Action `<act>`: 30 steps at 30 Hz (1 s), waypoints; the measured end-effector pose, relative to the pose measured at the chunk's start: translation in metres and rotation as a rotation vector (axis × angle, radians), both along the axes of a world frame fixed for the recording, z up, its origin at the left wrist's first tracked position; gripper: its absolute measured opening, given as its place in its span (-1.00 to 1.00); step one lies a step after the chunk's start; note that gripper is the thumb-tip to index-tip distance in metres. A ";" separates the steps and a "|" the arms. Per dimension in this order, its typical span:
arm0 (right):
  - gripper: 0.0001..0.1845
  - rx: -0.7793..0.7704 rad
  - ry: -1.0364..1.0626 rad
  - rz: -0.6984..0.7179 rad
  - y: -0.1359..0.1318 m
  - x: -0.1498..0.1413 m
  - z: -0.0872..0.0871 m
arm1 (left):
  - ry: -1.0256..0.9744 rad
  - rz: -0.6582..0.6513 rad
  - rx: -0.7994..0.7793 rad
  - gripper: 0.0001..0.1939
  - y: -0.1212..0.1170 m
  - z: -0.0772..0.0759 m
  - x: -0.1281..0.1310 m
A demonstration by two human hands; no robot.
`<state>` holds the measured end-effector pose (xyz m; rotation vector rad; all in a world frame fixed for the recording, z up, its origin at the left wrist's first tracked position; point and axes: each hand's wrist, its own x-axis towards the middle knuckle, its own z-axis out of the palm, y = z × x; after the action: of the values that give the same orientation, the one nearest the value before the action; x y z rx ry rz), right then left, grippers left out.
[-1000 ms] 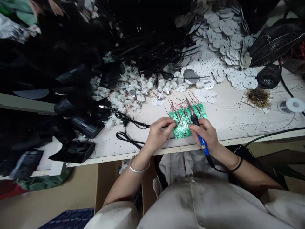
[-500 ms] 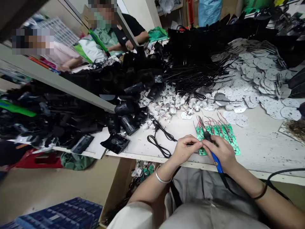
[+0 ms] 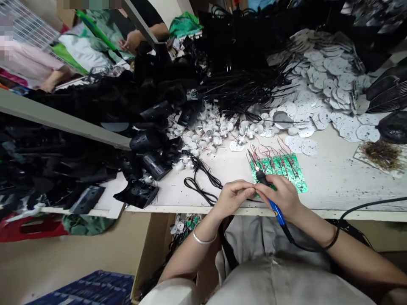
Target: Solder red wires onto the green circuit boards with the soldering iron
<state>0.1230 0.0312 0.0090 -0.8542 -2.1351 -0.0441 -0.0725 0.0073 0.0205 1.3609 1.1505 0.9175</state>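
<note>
My right hand [image 3: 281, 195] is closed around a blue-handled soldering iron [image 3: 274, 206], its tip resting near the left end of a green circuit board panel [image 3: 291, 171] with red and black wires. My left hand [image 3: 233, 196] sits just left of it, fingers pinched together against the right hand's fingertips; what it pinches is too small to make out. Both hands lie at the near edge of the white worktable [image 3: 333, 182].
A heap of white round boards [image 3: 324, 89] lies at the back right, small white parts [image 3: 210, 131] in the middle, black cables [image 3: 203, 178] and black housings [image 3: 149, 161] at the left. Other people [image 3: 133, 38] work at the far side. A fan [image 3: 388, 93] stands at right.
The view has swung from looking down at the table to take in the far side and other people. My hands have drawn together at the board's left end, fingertips now touching.
</note>
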 end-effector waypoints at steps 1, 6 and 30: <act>-0.87 -0.019 0.011 -0.001 0.000 0.001 -0.001 | 0.034 0.009 0.012 -0.71 -0.001 -0.001 0.001; -0.78 -0.119 0.181 -0.016 -0.001 0.017 -0.004 | 0.284 -0.008 0.300 -0.79 -0.004 0.004 -0.003; -0.92 -0.120 -0.012 0.051 -0.021 0.026 -0.015 | 0.387 -0.148 0.573 -0.91 -0.006 0.000 0.003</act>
<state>0.1494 0.0105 -0.0059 -0.8697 -2.1877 0.1062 -0.0691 0.0017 0.0208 2.1333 1.0881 0.9387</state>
